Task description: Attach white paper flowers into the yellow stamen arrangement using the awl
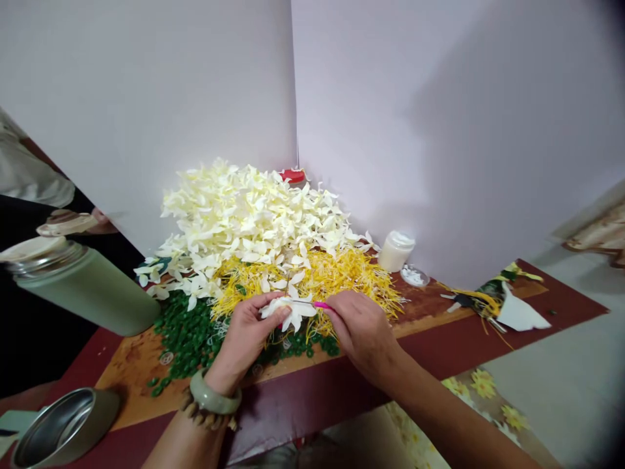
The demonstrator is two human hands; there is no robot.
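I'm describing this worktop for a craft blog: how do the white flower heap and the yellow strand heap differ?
Size: the white flower heap is larger and taller than the yellow strand heap.
Shape: the white flower heap shows broad petals; the yellow strand heap, thin threads.
Place: the white flower heap reaches farther back than the yellow strand heap.
Shared: both lie loosely piled on the table.

Green flask [92, 286], metal cup [94, 415] near it, pale walls [161, 85] behind
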